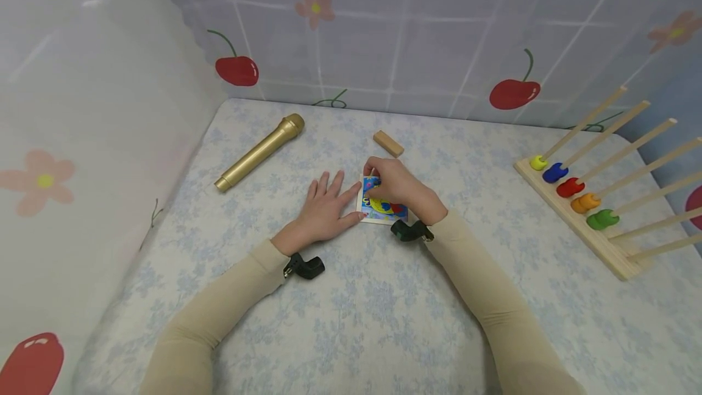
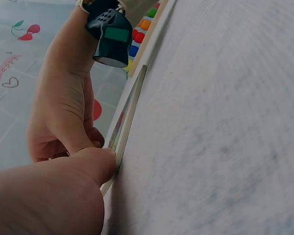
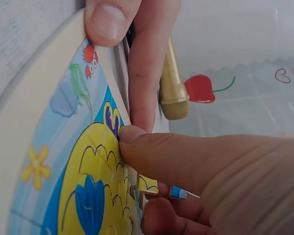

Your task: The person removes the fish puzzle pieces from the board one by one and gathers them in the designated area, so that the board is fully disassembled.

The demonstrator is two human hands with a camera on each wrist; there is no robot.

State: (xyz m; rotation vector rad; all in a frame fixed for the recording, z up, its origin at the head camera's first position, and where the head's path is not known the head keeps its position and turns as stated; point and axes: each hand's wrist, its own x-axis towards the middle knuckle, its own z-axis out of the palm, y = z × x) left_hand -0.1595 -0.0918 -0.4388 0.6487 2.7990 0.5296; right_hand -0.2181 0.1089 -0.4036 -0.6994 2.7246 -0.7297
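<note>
A small jigsaw puzzle (image 1: 379, 220) in a pale wooden frame, with a yellow fish in a blue sea, lies on the table. Spread flat at its left side, my left hand (image 1: 323, 209) has its thumb on the near corner and its forefinger at the left edge. My right hand (image 1: 397, 185) bends over the puzzle from the right, covering much of the picture. In the right wrist view its thumb rests on the fish by the purple marks. Its curled fingers hold a yellow puzzle piece (image 3: 148, 185), with a blue-and-white piece (image 3: 178, 192) beside it.
Behind the puzzle lies a small wooden block (image 1: 388, 143). A gold microphone (image 1: 260, 152) is at the back left. To the right stands a wooden peg rack (image 1: 581, 224) with coloured beads, its long pegs leaning outward. Printed curtains hang behind and at the left.
</note>
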